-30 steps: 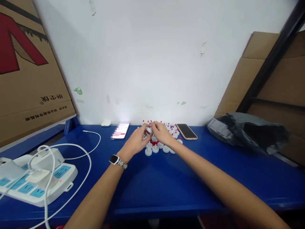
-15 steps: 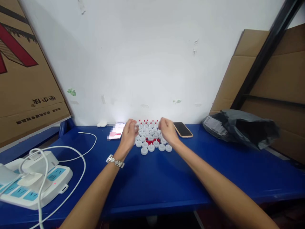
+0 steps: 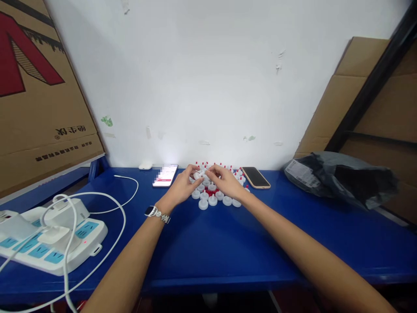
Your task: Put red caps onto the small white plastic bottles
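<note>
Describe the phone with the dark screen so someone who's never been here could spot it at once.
Start at the blue table and look to its back, near the white wall. Just right of the cluster of small white pieces lies the phone, face up. Its dark screen and tan rim set it apart from the other phone, left of the cluster, whose screen is lit.

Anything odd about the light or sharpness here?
Head view: a bright glow on the white painted wall behind the lit rectangular phone, which is partly pixelated; head view: the small round white plastic caps look soft, without fine detail.
</note>
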Demonstrator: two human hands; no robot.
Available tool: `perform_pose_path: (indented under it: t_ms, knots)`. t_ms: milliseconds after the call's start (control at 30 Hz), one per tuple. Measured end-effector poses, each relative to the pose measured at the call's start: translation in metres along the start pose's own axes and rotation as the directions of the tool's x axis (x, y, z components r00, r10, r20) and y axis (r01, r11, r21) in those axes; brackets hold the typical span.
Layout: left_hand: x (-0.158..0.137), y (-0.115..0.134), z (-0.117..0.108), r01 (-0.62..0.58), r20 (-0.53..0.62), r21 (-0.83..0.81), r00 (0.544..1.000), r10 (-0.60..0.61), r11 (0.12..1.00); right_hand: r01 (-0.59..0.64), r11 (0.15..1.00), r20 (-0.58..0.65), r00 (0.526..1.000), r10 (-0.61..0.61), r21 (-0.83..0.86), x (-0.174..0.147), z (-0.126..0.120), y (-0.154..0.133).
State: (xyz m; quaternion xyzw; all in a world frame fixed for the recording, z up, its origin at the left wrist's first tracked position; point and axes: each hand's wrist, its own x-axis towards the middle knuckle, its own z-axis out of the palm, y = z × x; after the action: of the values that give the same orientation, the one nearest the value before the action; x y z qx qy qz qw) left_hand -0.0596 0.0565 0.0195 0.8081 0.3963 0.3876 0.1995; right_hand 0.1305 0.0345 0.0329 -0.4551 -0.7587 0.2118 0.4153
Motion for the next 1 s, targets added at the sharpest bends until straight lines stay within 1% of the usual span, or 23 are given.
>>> perform_pose_path:
  t_ms: [67,100,200,300,367,400,433,467,533,600,700,767,900,1000]
  knots:
    - [0.000,0.001,-0.003,-0.012,-0.008,-0.021,1.000,0.011,1.000,0.045,0.990,0.025,0.999,-0.049,0.130,0.008,0.004,-0.005]
    - [-0.001,0.001,-0.005,-0.007,-0.016,-0.028,1.000,0.007,1.000,0.068,0.985,0.021,0.997,-0.072,0.158,0.014,0.007,-0.007]
    - [-0.002,0.000,-0.012,0.034,-0.056,-0.017,0.998,-0.035,0.999,0.121,0.984,0.001,0.992,-0.122,0.131,0.036,0.013,-0.013]
    - [-0.002,-0.009,-0.018,0.080,-0.138,0.065,0.988,-0.071,0.995,0.159,0.987,-0.017,0.987,-0.159,0.010,0.066,0.018,-0.011]
    - [-0.001,-0.019,-0.018,0.107,-0.176,0.137,0.981,-0.082,0.985,0.159,0.983,-0.065,0.984,-0.165,-0.093,0.088,0.024,-0.003]
    - [0.000,-0.025,-0.017,0.117,-0.175,0.169,0.981,-0.087,0.979,0.134,0.978,-0.070,0.987,-0.147,-0.160,0.098,0.028,0.003]
    - [0.000,-0.030,-0.016,0.122,-0.162,0.195,0.983,-0.091,0.973,0.084,0.969,-0.067,0.992,-0.102,-0.233,0.108,0.032,0.010]
    - [0.000,-0.034,-0.014,0.124,-0.140,0.216,0.986,-0.095,0.969,0.044,0.948,-0.039,0.997,-0.059,-0.315,0.116,0.037,0.016]
    - [0.000,-0.039,-0.011,0.119,-0.098,0.244,0.990,-0.098,0.962,0.008,0.892,0.035,0.999,0.009,-0.451,0.127,0.048,0.029]
    - [0.000,-0.039,-0.007,0.110,-0.074,0.255,0.993,-0.094,0.961,0.008,0.857,0.093,0.995,0.046,-0.515,0.132,0.057,0.038]
    - [-0.001,-0.035,-0.005,0.102,-0.055,0.261,0.994,-0.091,0.960,0.020,0.838,0.135,0.989,0.064,-0.545,0.132,0.062,0.043]
    - [-0.001,-0.032,-0.005,0.100,-0.045,0.270,0.995,-0.091,0.958,0.026,0.824,0.134,0.989,0.061,-0.566,0.131,0.059,0.045]
    - [0.000,-0.031,-0.004,0.078,-0.049,0.288,0.997,-0.067,0.954,-0.006,0.779,0.073,0.995,0.067,-0.627,0.129,0.048,0.048]
    - [0.000,-0.031,-0.002,0.068,-0.067,0.293,0.996,-0.051,0.954,-0.019,0.766,0.097,0.990,0.106,-0.643,0.128,0.043,0.050]
